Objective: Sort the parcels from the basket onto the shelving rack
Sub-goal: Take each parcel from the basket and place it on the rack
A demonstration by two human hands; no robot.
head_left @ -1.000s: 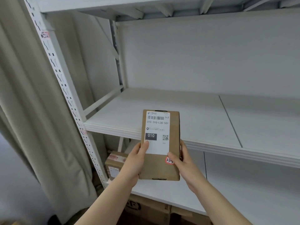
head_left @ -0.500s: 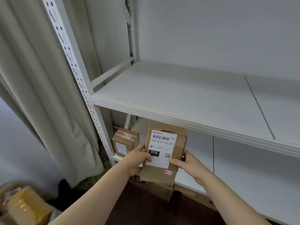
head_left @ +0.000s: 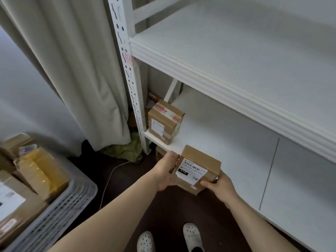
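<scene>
A brown cardboard parcel with a white barcode label reading 010 is held between both hands at the front edge of the lower shelf of the white rack. My left hand grips its left side and my right hand grips its near right corner. A second taped cardboard parcel stands on the same shelf at its left end. The grey slotted basket sits at the lower left with several parcels in it, among them a yellow padded one.
The upper shelf juts out above the lower one. The perforated rack post stands left of the shelves, with a pale curtain beside it. A white cable runs over the dark floor. My shoes show at the bottom.
The parcel has come down from in front of the upper shelf to the lower shelf's front edge, both hands still holding it. My view has tilted down, bringing the basket and floor in.
</scene>
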